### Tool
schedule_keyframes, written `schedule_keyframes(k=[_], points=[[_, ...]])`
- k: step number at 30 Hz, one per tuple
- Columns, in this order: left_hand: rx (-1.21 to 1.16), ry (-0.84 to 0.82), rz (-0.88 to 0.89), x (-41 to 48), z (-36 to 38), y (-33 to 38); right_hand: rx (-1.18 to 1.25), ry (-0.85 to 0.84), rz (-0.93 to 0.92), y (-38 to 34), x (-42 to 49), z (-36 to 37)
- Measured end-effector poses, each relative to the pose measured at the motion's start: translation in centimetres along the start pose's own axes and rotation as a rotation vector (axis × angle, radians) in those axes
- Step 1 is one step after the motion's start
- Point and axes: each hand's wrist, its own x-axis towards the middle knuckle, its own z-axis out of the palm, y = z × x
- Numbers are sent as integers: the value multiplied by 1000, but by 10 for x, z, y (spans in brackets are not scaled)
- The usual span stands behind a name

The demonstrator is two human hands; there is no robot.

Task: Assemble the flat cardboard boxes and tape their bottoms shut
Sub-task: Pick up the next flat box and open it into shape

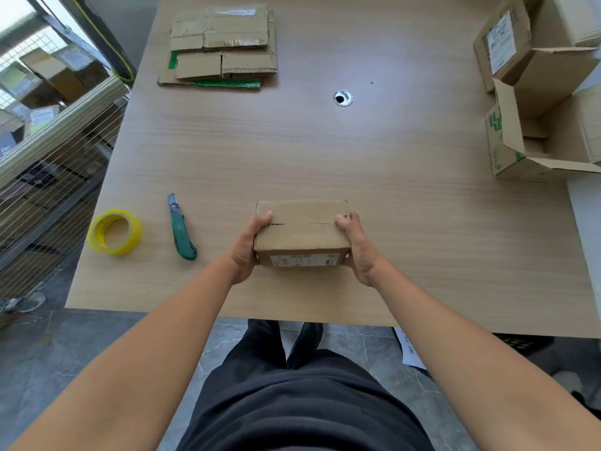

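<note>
The left hand [248, 247] and right hand [357, 249] clasp the ends of the small brown cardboard box [301, 234] at the near edge of the wooden table [390, 190]. Keep its flaps flush along the seam, then tape with the yellow tape roll [115, 232] lying to its left.

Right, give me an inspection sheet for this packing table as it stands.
Surface: wood-grain table, with a metal grommet hole toward the far side.
Job's things: small box near the front edge, flaps folded shut, no tape visible on the seam; yellow tape roll and green knife lie to its left; flat cardboard stack at far left; assembled boxes at far right, flaps open.
Clutter: sheet of paper on the floor.
Grippers: left hand and right hand each grip one end of the small box.
Cables: yellow cord by the window frame, off the table.
Surroundings: wire cage holding boxes to the left; tiled floor.
</note>
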Motion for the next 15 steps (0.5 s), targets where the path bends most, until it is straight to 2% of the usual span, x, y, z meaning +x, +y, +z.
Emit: schedule_keyframes(k=[6, 9, 11, 13, 14, 15], points=[[23, 83, 131, -5, -6, -3, -172, 69, -87, 26, -6, 10], [139, 127, 224, -4, -10, 0, -310, 113, -158, 27, -6, 18], [271, 151, 276, -3, -12, -1, -519, 225, -305, 20, -3, 23], [346, 172, 301, 2, -11, 4, -851, 359, -580, 10, 4, 31], [375, 188, 308, 5, -11, 8, -1033, 345, -667, 5, 8, 38], [399, 206, 308, 8, -11, 12, -1204, 279, -678, 1, 10, 46]])
